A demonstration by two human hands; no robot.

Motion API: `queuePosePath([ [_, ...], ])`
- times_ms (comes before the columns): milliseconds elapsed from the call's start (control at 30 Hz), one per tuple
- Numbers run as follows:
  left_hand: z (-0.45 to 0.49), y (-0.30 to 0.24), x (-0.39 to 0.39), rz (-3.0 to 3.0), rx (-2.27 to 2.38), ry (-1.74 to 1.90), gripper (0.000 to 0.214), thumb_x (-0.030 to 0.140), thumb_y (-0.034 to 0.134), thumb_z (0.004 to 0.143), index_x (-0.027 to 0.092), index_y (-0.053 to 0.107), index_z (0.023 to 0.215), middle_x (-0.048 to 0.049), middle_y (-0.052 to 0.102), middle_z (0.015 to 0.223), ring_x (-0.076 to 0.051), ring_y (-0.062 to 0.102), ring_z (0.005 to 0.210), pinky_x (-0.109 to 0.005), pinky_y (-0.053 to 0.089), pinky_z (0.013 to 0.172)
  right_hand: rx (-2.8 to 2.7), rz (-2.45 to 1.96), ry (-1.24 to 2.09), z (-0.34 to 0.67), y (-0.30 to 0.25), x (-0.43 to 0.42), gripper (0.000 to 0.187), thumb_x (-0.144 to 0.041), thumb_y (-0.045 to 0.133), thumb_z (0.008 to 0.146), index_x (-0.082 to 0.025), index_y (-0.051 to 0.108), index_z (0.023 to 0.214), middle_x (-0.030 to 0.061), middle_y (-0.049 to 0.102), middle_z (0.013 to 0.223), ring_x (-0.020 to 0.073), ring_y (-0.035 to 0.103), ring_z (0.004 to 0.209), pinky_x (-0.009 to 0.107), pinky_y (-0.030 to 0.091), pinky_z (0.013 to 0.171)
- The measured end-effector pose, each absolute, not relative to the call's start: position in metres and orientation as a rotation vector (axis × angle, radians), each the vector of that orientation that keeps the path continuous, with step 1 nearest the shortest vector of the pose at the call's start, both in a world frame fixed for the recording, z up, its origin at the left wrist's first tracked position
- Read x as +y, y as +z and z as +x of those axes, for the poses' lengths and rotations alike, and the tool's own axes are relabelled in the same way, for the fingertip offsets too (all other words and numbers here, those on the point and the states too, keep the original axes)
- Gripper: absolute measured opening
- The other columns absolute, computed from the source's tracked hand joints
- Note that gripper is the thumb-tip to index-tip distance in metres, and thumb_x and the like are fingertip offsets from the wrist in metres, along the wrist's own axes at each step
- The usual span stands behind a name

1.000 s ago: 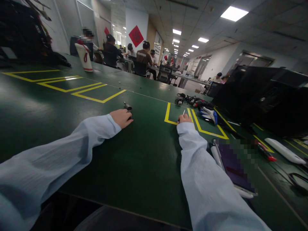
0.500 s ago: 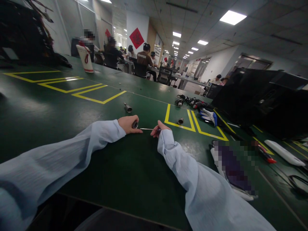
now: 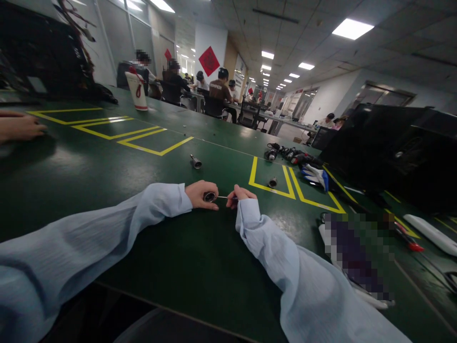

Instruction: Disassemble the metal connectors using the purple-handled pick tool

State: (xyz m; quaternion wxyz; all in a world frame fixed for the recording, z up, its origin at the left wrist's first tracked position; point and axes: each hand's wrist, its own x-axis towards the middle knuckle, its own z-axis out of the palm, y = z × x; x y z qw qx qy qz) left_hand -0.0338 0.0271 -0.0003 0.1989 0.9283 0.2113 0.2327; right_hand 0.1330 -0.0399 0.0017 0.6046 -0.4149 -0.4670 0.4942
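Observation:
My left hand [image 3: 200, 193] rests on the green table [image 3: 107, 166] and is closed round a small round metal part [image 3: 209, 196] whose open end faces right. My right hand [image 3: 242, 194] pinches a thin metal tool [image 3: 224, 197] whose tip points into that part. Both hands lie close together near the table's middle. A second metal cylinder [image 3: 195, 163] lies farther back. A third small cylinder [image 3: 273, 182] sits inside a yellow-taped box [image 3: 254, 174].
Another person's hand [image 3: 19, 126] rests on the table at far left. A white cup [image 3: 137, 91] stands at the back. Tools and gloves [image 3: 314, 174] lie right of the taped box, a black case [image 3: 385, 147] beyond. Several people sit at distant tables.
My right hand came left from the yellow-taped box with the thin tool and met my left hand, which picked up the round part. A small cylinder now shows in the box. Another hand appeared at left.

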Motion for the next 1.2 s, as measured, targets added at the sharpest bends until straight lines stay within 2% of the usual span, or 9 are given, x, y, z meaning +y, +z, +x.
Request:
queuePosePath([
  [233,-0.034,-0.002,0.031,2.649,0.568,0.592,0.031,0.042,0.063,0.066,0.013,0.052,0.066,0.0018,0.05,0.061,-0.009,0.045,0.057,-0.019,0.034,0.054,-1.358,-0.997,0.885,0.124,0.001,-0.054,0.039,-0.046,0.049,0.075,-0.017,0.055,0.051,-0.0029,0.05,0.043,0.0077,0.042,0.04,0.022,0.032,0.042],
  [500,-0.035,-0.003,0.029,2.637,0.578,0.62,0.032,0.042,0.065,0.064,0.013,0.051,0.065,0.0033,0.047,0.06,-0.008,0.042,0.056,-0.019,0.033,0.055,-1.203,-0.943,1.27,0.136,-0.004,-0.03,0.034,-0.044,0.053,0.07,-0.016,0.056,0.049,-0.0009,0.056,0.039,0.0085,0.046,0.035,0.022,0.036,0.041],
  [1000,-0.037,0.0,0.021,2.46,0.781,0.868,0.029,0.036,0.067,0.062,0.013,0.049,0.063,0.0033,0.046,0.06,-0.008,0.043,0.054,-0.019,0.035,0.052,-1.066,-0.845,1.381,0.133,-0.006,-0.028,0.031,-0.043,0.06,0.067,-0.015,0.058,0.052,-0.0007,0.058,0.043,0.0089,0.051,0.038,0.022,0.039,0.043],
  [1200,-0.037,0.002,0.021,2.571,0.844,0.84,0.024,0.034,0.06,0.068,0.014,0.049,0.064,0.0025,0.049,0.06,-0.008,0.045,0.055,-0.018,0.035,0.052,-1.157,-0.874,1.2,0.129,-0.004,-0.036,0.031,-0.043,0.058,0.068,-0.015,0.059,0.054,-0.0011,0.057,0.043,0.0083,0.049,0.04,0.022,0.038,0.043],
])
